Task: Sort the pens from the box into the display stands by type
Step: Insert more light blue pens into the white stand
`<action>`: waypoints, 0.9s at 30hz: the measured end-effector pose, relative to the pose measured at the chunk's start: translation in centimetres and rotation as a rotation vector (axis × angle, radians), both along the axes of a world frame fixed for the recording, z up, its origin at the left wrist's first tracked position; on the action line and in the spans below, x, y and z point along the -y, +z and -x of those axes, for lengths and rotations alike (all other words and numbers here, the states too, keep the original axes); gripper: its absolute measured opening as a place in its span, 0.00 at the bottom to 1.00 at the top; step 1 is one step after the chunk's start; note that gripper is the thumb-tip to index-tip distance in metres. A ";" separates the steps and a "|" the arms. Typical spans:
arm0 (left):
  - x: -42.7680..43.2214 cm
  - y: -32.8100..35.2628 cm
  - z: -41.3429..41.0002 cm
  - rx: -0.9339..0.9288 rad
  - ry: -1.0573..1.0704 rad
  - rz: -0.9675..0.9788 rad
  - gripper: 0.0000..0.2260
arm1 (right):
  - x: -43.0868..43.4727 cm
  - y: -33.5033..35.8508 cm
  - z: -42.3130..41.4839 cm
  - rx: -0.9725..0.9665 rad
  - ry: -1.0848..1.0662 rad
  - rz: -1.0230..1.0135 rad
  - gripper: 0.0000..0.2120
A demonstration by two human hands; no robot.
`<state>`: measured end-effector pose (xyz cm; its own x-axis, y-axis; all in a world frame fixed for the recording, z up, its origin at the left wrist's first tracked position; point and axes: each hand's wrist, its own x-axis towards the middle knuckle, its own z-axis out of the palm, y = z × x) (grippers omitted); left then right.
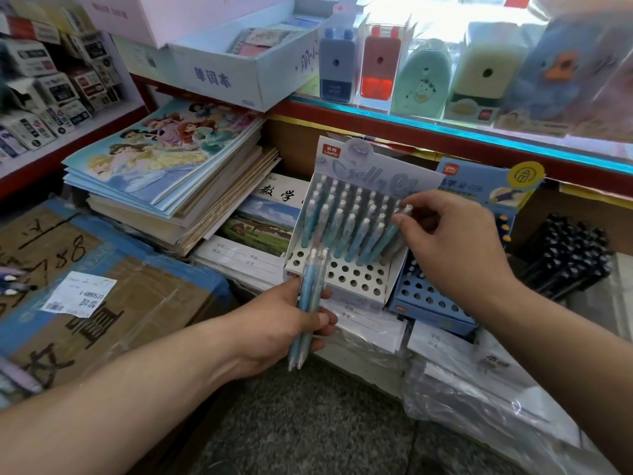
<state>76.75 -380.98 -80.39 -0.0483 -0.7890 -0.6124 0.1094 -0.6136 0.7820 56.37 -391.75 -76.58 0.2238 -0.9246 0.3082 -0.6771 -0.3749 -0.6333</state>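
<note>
Cardboard carton (102,286) with blue tape and a shipping label takes up the whole left side. I'd guess that's the box being emptied, since a few loose pen tips (12,284) poke in at its far edge.

Behind it there's a slumped stack of princess colouring books (161,156) and exercise books, just shop clutter.

What matters is the white Jelly display stand (346,298), propped on a pile of exercise books so it tilts back and the pens lean toward the backing card. Its back rows are full of pale blue pens (346,214), and the front rows are bare holes, so filling runs back to front. That makes sense, you don't want to reach over pens already standing.

A darker blue display stand (428,315) sits touching its right side, its front holes open too, presumably for a different type. Further right there's a cluster of black pens (568,255).

Now the hands. The left hand (284,323) is wrapped around two spare blue pens (313,272), held upright just in front of the white stand like a little magazine ready to feed from. The right hand (455,241) pinches the top of one blue pen (379,242) between thumb and fingertip, other fingers loosely curled. That pen slants down into the right end of the filled rows. Gripping the top keeps the fingers clear of the neighbours, though I can't tell if the tip is seated.
</note>
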 end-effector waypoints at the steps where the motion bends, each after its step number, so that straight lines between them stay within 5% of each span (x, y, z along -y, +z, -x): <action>1: 0.0 0.0 0.0 0.000 0.001 0.001 0.17 | 0.0 0.0 0.0 0.000 0.000 0.003 0.09; 27: 0.1 0.2 -0.1 0.004 0.002 0.015 0.16 | 0.2 0.1 -0.1 -0.033 -0.002 -0.006 0.12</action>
<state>76.87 -381.04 -80.23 -0.0446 -0.7982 -0.6007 0.1076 -0.6017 0.7915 56.48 -392.00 -76.46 0.2321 -0.9269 0.2950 -0.6980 -0.3699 -0.6132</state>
